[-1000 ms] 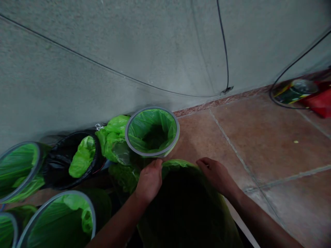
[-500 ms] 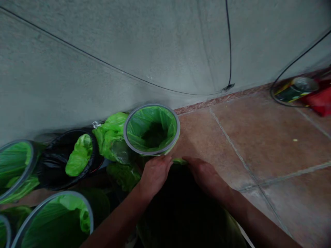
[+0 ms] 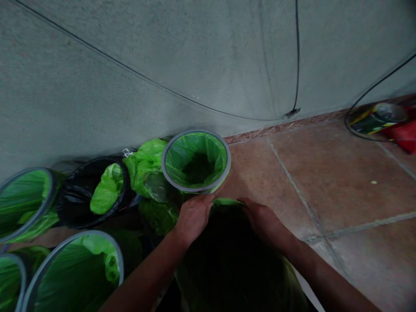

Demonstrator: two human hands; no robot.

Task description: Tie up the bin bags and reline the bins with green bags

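We have the fingers of both hands curled in on the far edge of a green liner: our left hand (image 3: 195, 216) grips one side, our right hand (image 3: 263, 221) the other, a short strip of the liner (image 3: 227, 202) showing between them. Its dark mouth opens toward us, between our forearms. Just beyond stands a grey-rimmed bin (image 3: 196, 190), crumpled green bags (image 3: 146, 167) beside it, near the wall (image 3: 130, 108).
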